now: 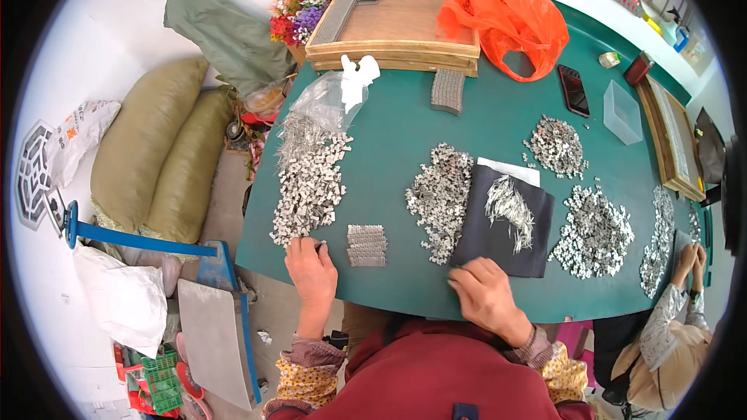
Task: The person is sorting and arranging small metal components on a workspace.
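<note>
My left hand (312, 274) is at the lower end of a pile of small silvery metal pieces (310, 187), its fingers bent together at the pile's edge. A tiny dark bit shows at its fingertips, too small to name. My right hand (489, 295) is curled with thumb and fingertips pressed together, by the lower edge of a dark cloth (482, 237). Whatever it pinches is hidden. Thin silvery pins (510, 214) lie on that cloth. Between the hands sits a small block of joined metal rows (366, 246). Left of the cloth is another pile of metal pieces (440, 202).
Wooden trays (393, 50) stand at the back, beside an orange plastic bag (506, 15). More metal piles (593, 232) lie rightward, with a phone (573, 90) and a clear plastic box (622, 113) behind. A co-worker's hands (688, 263) are at the far right. Stuffed sacks (148, 144) stand left.
</note>
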A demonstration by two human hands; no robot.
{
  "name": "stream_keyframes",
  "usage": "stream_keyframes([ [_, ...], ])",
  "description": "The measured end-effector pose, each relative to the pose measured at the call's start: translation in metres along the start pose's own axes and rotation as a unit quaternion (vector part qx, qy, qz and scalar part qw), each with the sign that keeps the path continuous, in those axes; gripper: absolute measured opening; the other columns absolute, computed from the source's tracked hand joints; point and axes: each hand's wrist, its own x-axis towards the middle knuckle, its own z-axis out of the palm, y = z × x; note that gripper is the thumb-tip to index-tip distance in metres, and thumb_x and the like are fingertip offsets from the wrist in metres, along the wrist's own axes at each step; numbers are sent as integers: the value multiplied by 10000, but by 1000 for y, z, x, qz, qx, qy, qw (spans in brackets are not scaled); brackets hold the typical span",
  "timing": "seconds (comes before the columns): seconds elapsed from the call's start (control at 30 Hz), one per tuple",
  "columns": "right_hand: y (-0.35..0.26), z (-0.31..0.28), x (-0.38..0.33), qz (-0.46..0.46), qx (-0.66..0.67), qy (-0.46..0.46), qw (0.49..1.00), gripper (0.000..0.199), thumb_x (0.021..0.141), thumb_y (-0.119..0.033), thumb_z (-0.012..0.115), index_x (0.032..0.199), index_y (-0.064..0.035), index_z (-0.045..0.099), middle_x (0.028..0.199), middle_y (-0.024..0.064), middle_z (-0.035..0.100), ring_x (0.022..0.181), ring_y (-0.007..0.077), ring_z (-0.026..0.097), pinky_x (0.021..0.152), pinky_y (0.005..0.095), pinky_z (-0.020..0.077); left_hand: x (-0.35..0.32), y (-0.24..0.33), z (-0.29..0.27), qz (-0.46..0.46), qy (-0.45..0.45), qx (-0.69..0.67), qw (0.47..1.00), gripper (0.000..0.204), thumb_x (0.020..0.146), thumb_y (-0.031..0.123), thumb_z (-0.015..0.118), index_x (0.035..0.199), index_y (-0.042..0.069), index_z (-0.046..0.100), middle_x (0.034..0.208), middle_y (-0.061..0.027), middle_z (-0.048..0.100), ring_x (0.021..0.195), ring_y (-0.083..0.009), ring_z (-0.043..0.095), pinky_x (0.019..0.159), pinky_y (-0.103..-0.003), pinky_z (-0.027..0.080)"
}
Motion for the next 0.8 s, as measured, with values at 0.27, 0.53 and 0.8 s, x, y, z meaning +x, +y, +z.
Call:
stream_keyframes([
  [0.27,7,43,38,3,-88,8,996,159,755,-32,692,898,-30,621,815,102,515,781,290,517,702,400,435,-14,7,-6,-5,-32,-64,997,141,814,23,634,914,21,534,930,-146,536,901,-355,520,784,-456,391],
  [0.53,2,54,43,15,-118,-19,993,156,748,-39,676,873,-29,582,836,119,510,816,300,510,722,414,420,-21,-4,-5,-6,-7,-124,992,173,819,-55,621,983,-20,580,900,-151,577,800,-307,590,713,-391,473],
  [0.8,-4,51,39,-5,-137,-69,988,160,741,-44,666,851,-29,551,840,124,493,817,303,493,724,416,401,-18,25,-34,-183,-52,-426,884,53,903,-34,603,940,-12,632,858,-24,613,740,-97,576,688,-247,484],
])
